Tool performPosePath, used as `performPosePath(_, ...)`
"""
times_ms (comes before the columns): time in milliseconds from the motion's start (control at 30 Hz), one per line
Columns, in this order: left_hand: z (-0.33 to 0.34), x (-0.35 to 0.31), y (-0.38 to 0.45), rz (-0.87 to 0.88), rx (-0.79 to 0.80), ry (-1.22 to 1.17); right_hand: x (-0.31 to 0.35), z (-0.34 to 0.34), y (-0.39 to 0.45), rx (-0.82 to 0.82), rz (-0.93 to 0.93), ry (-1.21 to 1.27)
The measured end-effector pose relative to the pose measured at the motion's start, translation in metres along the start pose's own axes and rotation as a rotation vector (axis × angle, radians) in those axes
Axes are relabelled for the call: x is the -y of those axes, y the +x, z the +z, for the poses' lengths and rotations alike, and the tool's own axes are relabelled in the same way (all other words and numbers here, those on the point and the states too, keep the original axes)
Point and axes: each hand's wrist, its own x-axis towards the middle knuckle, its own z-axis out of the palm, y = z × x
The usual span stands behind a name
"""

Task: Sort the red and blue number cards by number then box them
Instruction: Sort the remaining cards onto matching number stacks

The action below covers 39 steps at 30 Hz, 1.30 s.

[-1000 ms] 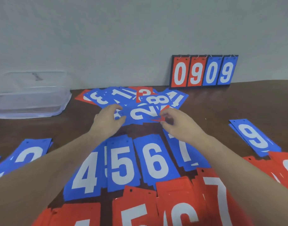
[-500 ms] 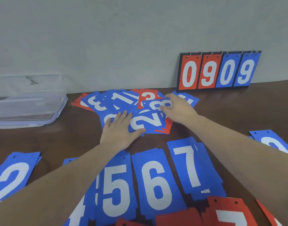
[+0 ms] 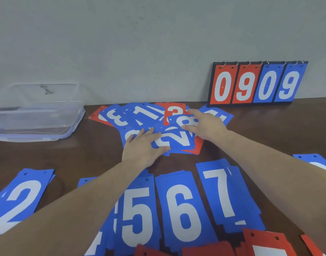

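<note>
Both hands are out over the loose pile of cards (image 3: 158, 124) at the back of the brown worktop (image 3: 66, 157), just in front of the wall. Left hand (image 3: 141, 148) lies flat on the near-left edge of the pile, fingers straight and slightly spread, thumb resting on the lower edge of a blue 2 card (image 3: 174, 140). Right hand (image 3: 207, 124) reaches in from the right, fingers extended and laid on a blue 8 card (image 3: 182, 121); not curled round anything, holding nothing. The pile is mixed: a blue 3 (image 3: 116, 117), a blue 1 (image 3: 145, 113), a red 3 (image 3: 175, 110) poking out behind, red edges at both sides.

Sorted blue stacks sit in a row nearer the person: 2 stack (image 3: 19, 198) at far left, then 5 stack (image 3: 138, 215), 6 stack (image 3: 182, 209), 7 stack (image 3: 226, 194). The stack left of the 5 is mostly hidden under the left forearm, digit unreadable. Red cards (image 3: 265, 244) start along the bottom edge of view, numbers cut off. Another blue card (image 3: 315, 161) at the right edge, partly out of frame.

Clear plastic box (image 3: 38, 119) sits at back left on the worktop, well apart from the pile. A flip scoreboard (image 3: 258, 84) leans against the wall at back right, showing 0 9 0 9, red pair then blue pair
</note>
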Motion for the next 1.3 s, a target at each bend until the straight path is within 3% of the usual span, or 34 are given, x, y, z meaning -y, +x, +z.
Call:
performPosePath(233,-0.013,0.002,0.001,0.015,-0.041,-0.067,0.007,-0.009,-0.003,-0.042,-0.056,0.014)
performPosePath(400,-0.027,0.012,-0.002,0.064,-0.134,-0.195,0.009,-0.018,-0.005,0.027,-0.014,0.138)
performPosePath(733,-0.035,0.023,-0.020,0.048,-0.229,-0.638,0.002,-0.040,-0.037,-0.122,0.103,0.598)
performPosePath(867,-0.042,0.024,-0.032,0.004,-0.240,-0.922,0.001,-0.049,-0.066,-0.156,0.116,0.823)
performPosePath(1100,-0.058,0.046,-0.061,-0.080,-0.121,-1.445,0.019,-0.043,-0.118,-0.104,0.152,1.001)
performPosePath(1300,-0.070,0.079,-0.100,-0.164,-0.161,-1.567,0.082,-0.029,-0.146,0.017,0.115,1.122)
